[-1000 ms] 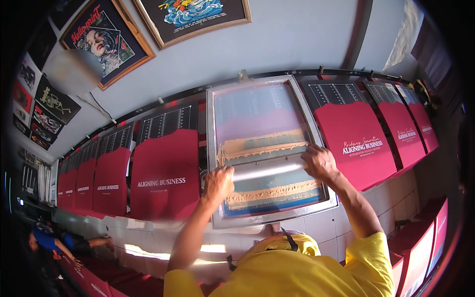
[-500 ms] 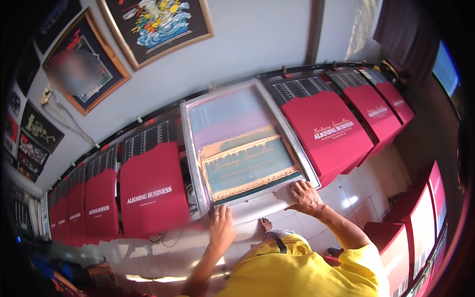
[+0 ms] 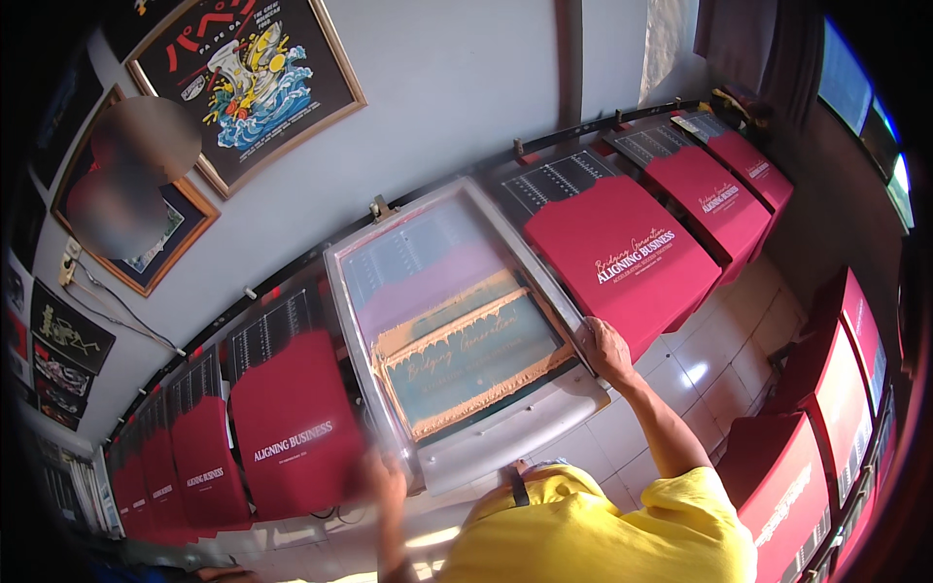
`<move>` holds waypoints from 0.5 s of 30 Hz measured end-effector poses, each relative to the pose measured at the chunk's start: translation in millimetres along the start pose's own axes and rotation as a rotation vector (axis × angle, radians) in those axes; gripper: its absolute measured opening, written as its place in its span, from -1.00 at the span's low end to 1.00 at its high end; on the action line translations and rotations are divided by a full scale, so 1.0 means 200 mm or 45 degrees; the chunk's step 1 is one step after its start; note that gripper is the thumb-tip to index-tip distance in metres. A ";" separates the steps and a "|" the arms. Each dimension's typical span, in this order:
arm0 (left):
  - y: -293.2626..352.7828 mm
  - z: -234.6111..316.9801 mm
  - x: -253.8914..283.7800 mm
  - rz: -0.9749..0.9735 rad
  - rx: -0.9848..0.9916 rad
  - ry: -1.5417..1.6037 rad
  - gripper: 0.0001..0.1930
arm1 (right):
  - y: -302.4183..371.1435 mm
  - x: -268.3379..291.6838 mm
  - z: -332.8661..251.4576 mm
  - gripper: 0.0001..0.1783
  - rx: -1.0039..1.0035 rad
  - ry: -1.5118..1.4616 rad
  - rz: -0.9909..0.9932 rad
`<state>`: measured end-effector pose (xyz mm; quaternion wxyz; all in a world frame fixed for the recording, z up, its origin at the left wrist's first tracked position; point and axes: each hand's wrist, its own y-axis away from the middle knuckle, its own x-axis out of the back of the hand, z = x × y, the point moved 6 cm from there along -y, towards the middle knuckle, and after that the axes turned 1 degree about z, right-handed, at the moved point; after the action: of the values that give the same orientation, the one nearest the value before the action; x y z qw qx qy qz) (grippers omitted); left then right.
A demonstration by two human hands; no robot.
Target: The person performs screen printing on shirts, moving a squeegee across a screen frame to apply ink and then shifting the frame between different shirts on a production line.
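two bare hands are at the lower end of a silver-framed printing screen (image 3: 531,277), which lies tilted in the middle of the picture. the right hand (image 3: 607,350) is curled onto its right rail; the left hand (image 3: 387,476), by the lower left corner, is blurred, so i cannot tell its grip. orange ink (image 3: 394,348) coats the mesh. red shirts lie left (image 3: 292,418) and right (image 3: 622,248) of centre; a framed poster (image 3: 258,87) hangs upper left.

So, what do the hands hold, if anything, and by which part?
Right hand: the printing frame, by its right side near the lower corner. Left hand: blurred near the lower left corner; its hold cannot be told.
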<state>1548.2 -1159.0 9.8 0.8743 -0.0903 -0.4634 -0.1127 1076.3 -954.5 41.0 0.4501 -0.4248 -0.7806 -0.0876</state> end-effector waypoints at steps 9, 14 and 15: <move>-0.06 -0.07 -0.04 0.026 0.276 0.776 -0.68 | -0.04 -0.06 0.10 -0.58 -0.417 -0.201 -0.121; -0.04 -0.06 0.02 0.111 0.390 0.847 -0.71 | -0.06 -0.10 0.14 -0.51 -0.470 -0.144 -0.151; -0.04 0.04 0.07 0.008 0.379 0.998 -0.72 | -0.04 -0.10 0.15 -0.51 -0.460 -0.125 -0.152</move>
<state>1546.9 -1166.6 25.2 0.9883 0.0852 -0.1066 -0.0676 1056.1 -955.4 10.2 0.3220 -0.4555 -0.7969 -0.2319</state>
